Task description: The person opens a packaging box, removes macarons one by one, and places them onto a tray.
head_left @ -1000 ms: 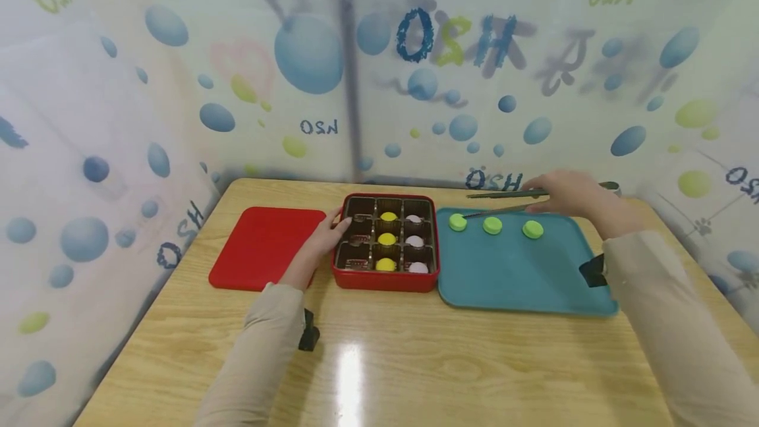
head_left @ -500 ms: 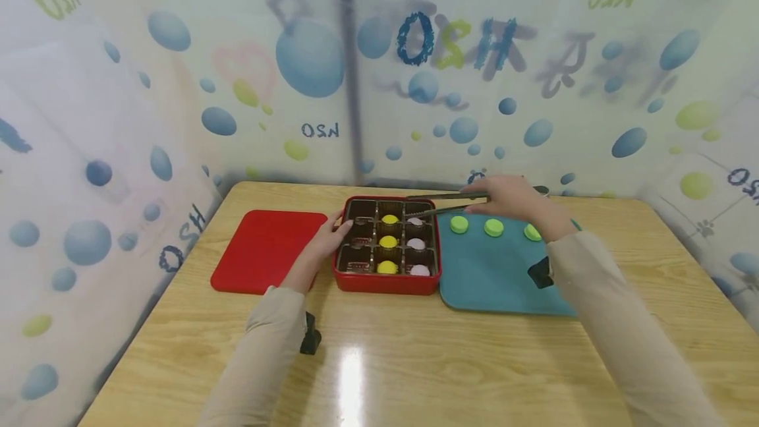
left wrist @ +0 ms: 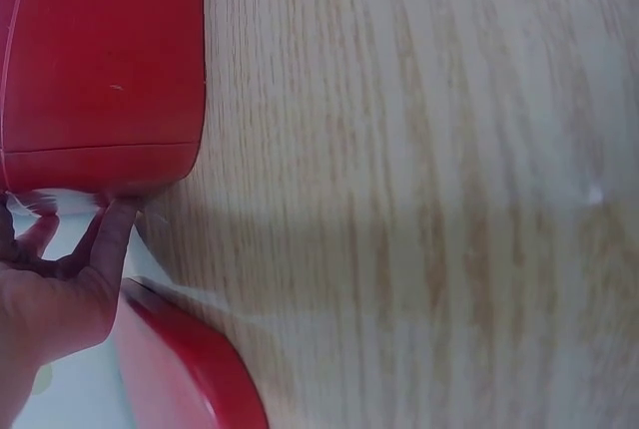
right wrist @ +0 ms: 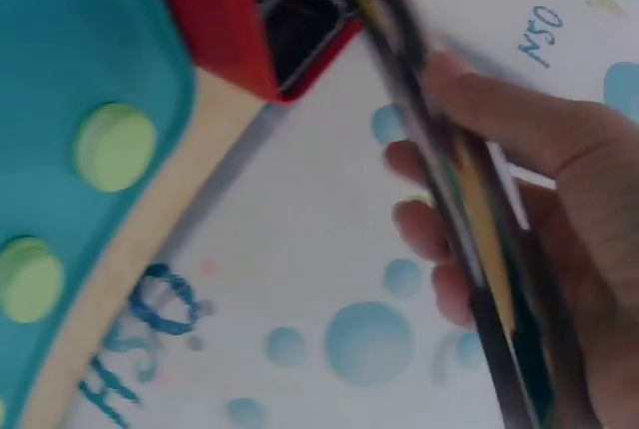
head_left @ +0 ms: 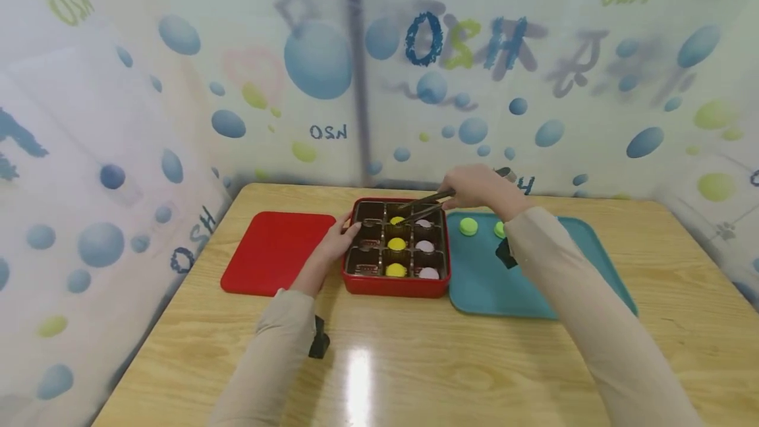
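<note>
In the head view my left hand (head_left: 334, 242) holds the left wall of a red box (head_left: 394, 286), thumb over the rim. Its fingers (left wrist: 112, 234) touch the box's outer side in the left wrist view. My right hand (head_left: 477, 186) grips dark metal tongs (head_left: 428, 200), reaching over the box's back right. The tong tips are at the back yellow macaron (head_left: 397, 221); whether they touch it, I cannot tell. Yellow macarons fill the middle column of a dark divided insert, pale purple macarons (head_left: 424, 246) the right column. The left column's compartments (head_left: 365, 256) hold no macarons.
Right of the box lies a blue tray (head_left: 492, 288) with green macarons (head_left: 468, 227) along its back, partly hidden by my right arm. A flat red lid (head_left: 275, 252) lies to the left on the wooden table (head_left: 284, 387). A patterned curtain (head_left: 379, 143) stands behind.
My right hand has carried the tongs left, from the back green macaron on the tray to above the box and into its middle column. My left hand stays at the box's left side.
</note>
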`<state>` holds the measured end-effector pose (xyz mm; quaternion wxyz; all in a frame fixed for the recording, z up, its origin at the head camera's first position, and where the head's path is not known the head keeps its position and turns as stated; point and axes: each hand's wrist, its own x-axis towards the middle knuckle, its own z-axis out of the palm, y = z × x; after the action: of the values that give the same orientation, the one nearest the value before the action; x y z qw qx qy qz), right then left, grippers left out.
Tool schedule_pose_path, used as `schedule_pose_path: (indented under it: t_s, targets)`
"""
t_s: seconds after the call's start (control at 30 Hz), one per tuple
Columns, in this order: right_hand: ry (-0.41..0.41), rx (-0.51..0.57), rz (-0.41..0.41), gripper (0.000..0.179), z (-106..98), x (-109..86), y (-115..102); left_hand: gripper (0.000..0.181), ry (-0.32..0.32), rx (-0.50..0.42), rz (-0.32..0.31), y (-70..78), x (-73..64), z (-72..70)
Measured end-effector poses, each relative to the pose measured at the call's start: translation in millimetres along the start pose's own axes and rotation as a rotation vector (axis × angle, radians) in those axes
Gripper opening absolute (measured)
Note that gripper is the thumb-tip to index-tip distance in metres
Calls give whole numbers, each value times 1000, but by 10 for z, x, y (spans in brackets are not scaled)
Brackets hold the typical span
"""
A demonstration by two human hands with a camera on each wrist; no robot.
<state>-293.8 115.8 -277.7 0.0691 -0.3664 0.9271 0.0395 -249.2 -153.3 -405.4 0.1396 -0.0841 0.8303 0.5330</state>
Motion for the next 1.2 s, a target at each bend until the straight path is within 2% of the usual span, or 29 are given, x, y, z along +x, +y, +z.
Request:
schedule_pose_path:
  t_s: [0.1, 0.17, 0.27, 0.5, 0.63, 0.87, 1.07, 1.2]
  targets:
    - [-81, -36, 17, 19, -129, 105, -86, 56, 3, -2, 4, -1, 0, 8]
    - [-136, -52, 34, 31, -203, 178, -148, 56, 8, -7, 7, 3, 3, 12]
    - [-200, -72, 78, 35, -288, 270, -244, 56, 13, -7, 12, 11, 7, 21]
    - [-299, -137, 106, 32, -304, 413, -384, 56, 3, -11, 6, 6, 20, 59]
    - [-295, -152, 102, 27, -291, 414, -399, 56, 11, -18, 12, 14, 19, 51]
    - [-262, -117, 37, 15, -231, 366, -364, 56, 14, -14, 7, 5, -4, 11]
    - [-233, -138, -3, 15, -186, 299, -290, 56, 16, -1, 8, 2, -19, 10]
    - [-186, -107, -9, 17, -213, 213, -244, 56, 20, -6, 14, 13, -20, 6]
